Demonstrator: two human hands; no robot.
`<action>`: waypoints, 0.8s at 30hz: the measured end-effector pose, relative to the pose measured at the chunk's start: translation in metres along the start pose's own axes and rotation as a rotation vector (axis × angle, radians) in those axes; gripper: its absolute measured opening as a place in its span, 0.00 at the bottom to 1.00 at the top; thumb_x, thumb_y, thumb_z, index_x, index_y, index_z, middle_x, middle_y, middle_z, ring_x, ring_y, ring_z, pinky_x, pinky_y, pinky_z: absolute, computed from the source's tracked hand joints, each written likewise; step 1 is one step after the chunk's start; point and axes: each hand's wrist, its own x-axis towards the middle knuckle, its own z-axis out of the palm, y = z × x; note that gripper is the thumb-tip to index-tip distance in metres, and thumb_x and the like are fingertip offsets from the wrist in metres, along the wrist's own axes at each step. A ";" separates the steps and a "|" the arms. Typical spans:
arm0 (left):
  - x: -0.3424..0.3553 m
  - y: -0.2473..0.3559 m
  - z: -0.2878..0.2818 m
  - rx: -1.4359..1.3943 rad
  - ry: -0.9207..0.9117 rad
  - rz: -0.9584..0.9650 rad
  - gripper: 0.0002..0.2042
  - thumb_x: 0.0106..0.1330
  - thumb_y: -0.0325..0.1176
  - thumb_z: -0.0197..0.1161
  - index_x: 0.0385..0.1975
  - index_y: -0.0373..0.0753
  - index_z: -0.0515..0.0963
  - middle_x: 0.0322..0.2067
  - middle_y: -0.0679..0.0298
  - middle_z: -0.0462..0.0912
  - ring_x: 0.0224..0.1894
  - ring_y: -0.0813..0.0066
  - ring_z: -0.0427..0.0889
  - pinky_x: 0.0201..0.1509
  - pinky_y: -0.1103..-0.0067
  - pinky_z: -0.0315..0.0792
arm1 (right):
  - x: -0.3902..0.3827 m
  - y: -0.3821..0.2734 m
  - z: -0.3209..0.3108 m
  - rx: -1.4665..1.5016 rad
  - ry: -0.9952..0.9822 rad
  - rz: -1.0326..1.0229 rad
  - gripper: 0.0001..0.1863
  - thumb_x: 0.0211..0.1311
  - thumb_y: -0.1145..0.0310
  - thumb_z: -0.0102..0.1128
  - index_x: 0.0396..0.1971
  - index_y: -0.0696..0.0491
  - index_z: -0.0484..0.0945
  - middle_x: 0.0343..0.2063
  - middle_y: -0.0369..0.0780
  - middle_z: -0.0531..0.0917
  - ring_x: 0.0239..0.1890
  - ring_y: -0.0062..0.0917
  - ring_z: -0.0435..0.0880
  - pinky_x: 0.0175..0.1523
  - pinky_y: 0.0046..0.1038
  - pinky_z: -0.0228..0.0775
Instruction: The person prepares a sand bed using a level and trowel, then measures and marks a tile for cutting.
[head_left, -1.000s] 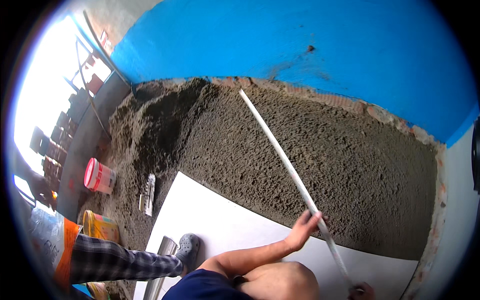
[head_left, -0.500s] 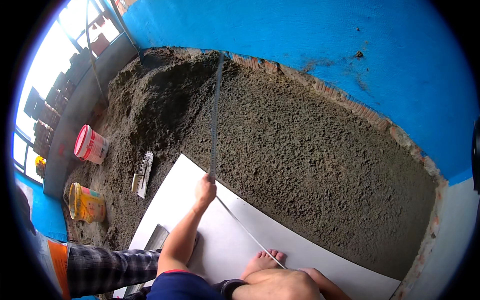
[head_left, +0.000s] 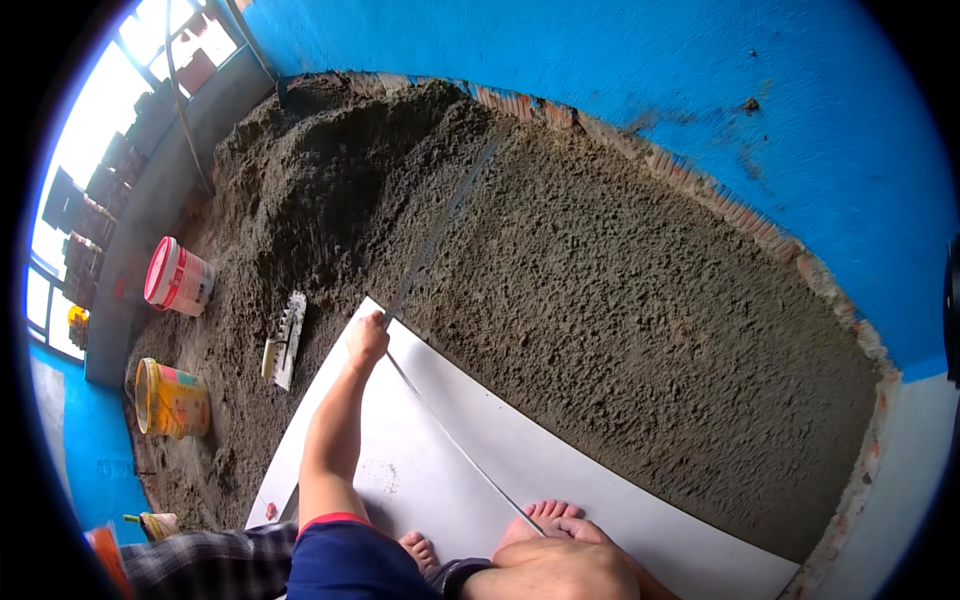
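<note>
My left hand is closed around a thin metal measuring tape near the pointed corner of a large white board. From that hand one stretch of the tape runs blurred over the rough grey mortar toward the wall; the other slants down across the board. At its lower end, beside my bare foot, lies my right hand. Its fingers are partly hidden behind my knee, so its grip on the tape does not show clearly.
A notched trowel rests on the mortar, left of the board. Two buckets, one white and red, one yellow, stand farther left. A person's plaid-clothed limb is at lower left. A blue wall bounds the far side.
My left hand has moved left and away to the board's corner, taking the tape with it. The tape's far stretch now slants rightward. The person in plaid has shifted down and left.
</note>
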 end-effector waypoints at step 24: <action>0.053 -0.036 0.045 -0.396 0.154 -0.097 0.12 0.48 0.26 0.58 0.32 0.38 0.84 0.29 0.51 0.84 0.35 0.54 0.85 0.42 0.69 0.76 | 0.103 -0.032 0.065 0.322 -0.053 -0.030 0.10 0.69 0.64 0.58 0.35 0.56 0.80 0.20 0.31 0.78 0.19 0.10 0.66 0.26 0.17 0.60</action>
